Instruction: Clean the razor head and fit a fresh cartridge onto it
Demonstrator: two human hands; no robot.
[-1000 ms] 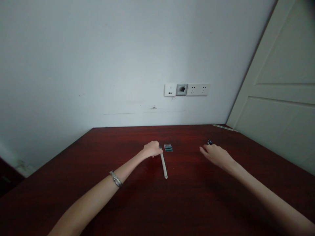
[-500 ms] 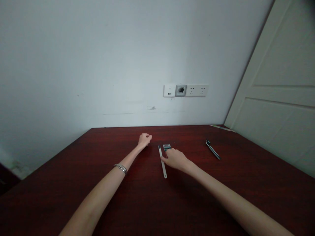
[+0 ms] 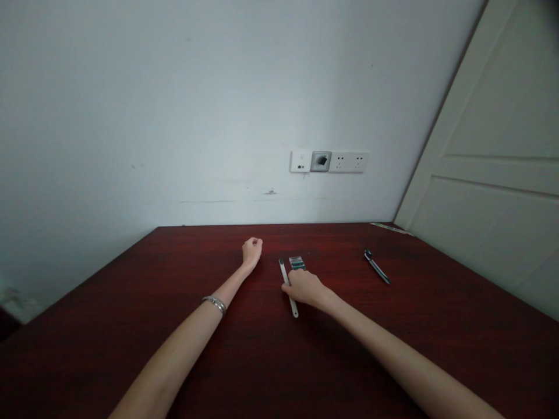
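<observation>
A slim white stick-like tool [image 3: 284, 270] lies on the dark red table [image 3: 305, 349], pointing away from me. My right hand [image 3: 303, 287] rests over its middle with fingers curled around it. Just beyond the hand sits a small teal and clear box [image 3: 297, 263]. My left hand [image 3: 252, 250] lies further left on the table as a loose fist, apart from the tool, with nothing showing in it. A silver bracelet [image 3: 214, 303] is on my left wrist.
A dark pen [image 3: 377, 267] lies to the right on the table. Behind the table is a white wall with a row of sockets [image 3: 329, 161]. A white door [image 3: 493, 174] stands along the table's right side.
My right hand left the pen, crossed left and closed over the white tool. My left hand let go of the tool's far end and drew back to the left as a fist.
</observation>
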